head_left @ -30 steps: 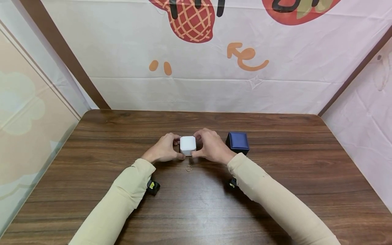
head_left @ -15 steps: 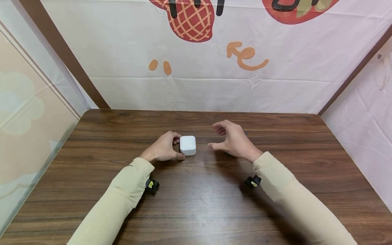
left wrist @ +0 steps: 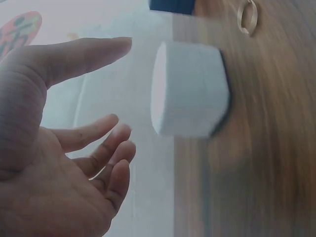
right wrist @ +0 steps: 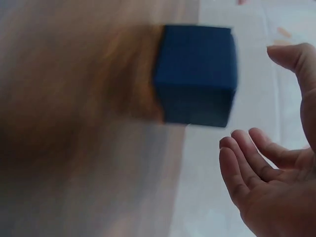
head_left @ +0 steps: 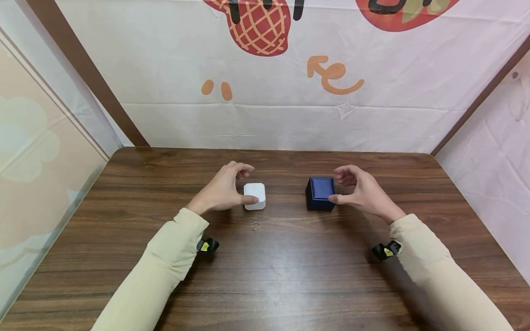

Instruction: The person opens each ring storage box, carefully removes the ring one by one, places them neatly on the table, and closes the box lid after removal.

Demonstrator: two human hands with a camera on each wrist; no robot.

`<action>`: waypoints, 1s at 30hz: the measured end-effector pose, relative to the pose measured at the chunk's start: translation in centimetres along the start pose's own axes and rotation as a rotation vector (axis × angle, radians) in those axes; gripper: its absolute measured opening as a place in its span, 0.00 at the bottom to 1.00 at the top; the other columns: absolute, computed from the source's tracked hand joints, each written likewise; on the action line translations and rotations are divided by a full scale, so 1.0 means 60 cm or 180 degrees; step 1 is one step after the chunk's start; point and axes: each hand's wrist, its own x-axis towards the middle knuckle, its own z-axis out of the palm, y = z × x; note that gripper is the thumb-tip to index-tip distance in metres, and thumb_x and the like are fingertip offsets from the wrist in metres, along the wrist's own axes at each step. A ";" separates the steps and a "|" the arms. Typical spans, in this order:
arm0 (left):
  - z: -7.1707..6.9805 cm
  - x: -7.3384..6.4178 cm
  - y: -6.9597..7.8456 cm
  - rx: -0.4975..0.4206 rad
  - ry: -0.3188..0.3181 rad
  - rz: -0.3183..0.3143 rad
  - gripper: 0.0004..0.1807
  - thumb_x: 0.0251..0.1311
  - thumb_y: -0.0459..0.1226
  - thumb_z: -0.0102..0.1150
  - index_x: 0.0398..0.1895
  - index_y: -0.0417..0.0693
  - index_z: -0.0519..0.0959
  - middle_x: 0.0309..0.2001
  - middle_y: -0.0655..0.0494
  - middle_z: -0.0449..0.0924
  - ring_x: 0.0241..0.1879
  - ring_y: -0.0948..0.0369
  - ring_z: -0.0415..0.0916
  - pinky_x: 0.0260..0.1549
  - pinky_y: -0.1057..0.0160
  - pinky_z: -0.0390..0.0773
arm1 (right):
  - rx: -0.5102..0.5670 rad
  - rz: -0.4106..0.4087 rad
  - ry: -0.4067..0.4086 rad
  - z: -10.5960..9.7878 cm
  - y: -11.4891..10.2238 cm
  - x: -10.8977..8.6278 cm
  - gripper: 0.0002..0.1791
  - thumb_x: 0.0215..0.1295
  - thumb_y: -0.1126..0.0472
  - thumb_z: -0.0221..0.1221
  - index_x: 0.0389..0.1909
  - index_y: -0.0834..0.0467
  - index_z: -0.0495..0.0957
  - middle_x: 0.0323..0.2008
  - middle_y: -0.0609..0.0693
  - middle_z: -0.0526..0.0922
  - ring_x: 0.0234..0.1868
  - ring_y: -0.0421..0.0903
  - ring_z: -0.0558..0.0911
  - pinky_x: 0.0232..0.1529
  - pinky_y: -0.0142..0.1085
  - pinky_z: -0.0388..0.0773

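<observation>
On the table sits a small white box (head_left: 254, 191) with bevelled corners. My left hand (head_left: 223, 189) is just left of it and above, thumb and fingers spread; in the left wrist view a gap separates the fingertips from the white box (left wrist: 190, 91). A dark blue box (head_left: 320, 195) with a padded-looking lid stands farther right. My right hand (head_left: 362, 191) hovers at its right side, thumb overlapping its edge in the head view. In the right wrist view the thumb and fingers stay apart from the blue box (right wrist: 195, 74). Neither hand holds anything.
A thin gold-coloured ring (head_left: 256, 226) lies on the brown wood-grain table (head_left: 273, 285), in front of the white box. A printed white cloth (head_left: 165, 59) hangs behind the table's far edge, with more cloth at both sides.
My right hand has left the white box and moved right, past the blue box to its far side. My left hand has lifted off the white box's left side. Boxes and ring stay put.
</observation>
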 end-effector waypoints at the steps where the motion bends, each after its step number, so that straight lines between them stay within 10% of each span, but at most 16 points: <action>1: 0.001 0.001 0.006 -0.0009 0.0016 0.0033 0.41 0.47 0.40 0.79 0.65 0.36 0.72 0.54 0.41 0.74 0.54 0.45 0.70 0.58 0.49 0.68 | -0.0019 0.0030 -0.0023 -0.001 0.007 -0.003 0.38 0.51 0.58 0.77 0.60 0.67 0.72 0.52 0.62 0.79 0.53 0.57 0.78 0.58 0.52 0.74; 12: 0.044 0.028 0.073 0.0039 -0.0035 0.0399 0.44 0.47 0.43 0.80 0.67 0.38 0.71 0.55 0.46 0.74 0.54 0.48 0.70 0.58 0.52 0.68 | -0.0176 -0.0057 -0.0425 0.016 0.066 0.002 0.39 0.50 0.64 0.76 0.61 0.72 0.69 0.48 0.63 0.79 0.47 0.56 0.78 0.51 0.51 0.75; 30: 0.128 0.075 0.107 0.0086 -0.0254 0.0235 0.46 0.51 0.44 0.77 0.71 0.38 0.67 0.66 0.44 0.69 0.69 0.49 0.63 0.68 0.51 0.63 | -0.0679 -0.0374 -0.0408 0.031 0.059 0.015 0.33 0.46 0.62 0.78 0.51 0.72 0.76 0.38 0.54 0.73 0.38 0.50 0.74 0.40 0.44 0.72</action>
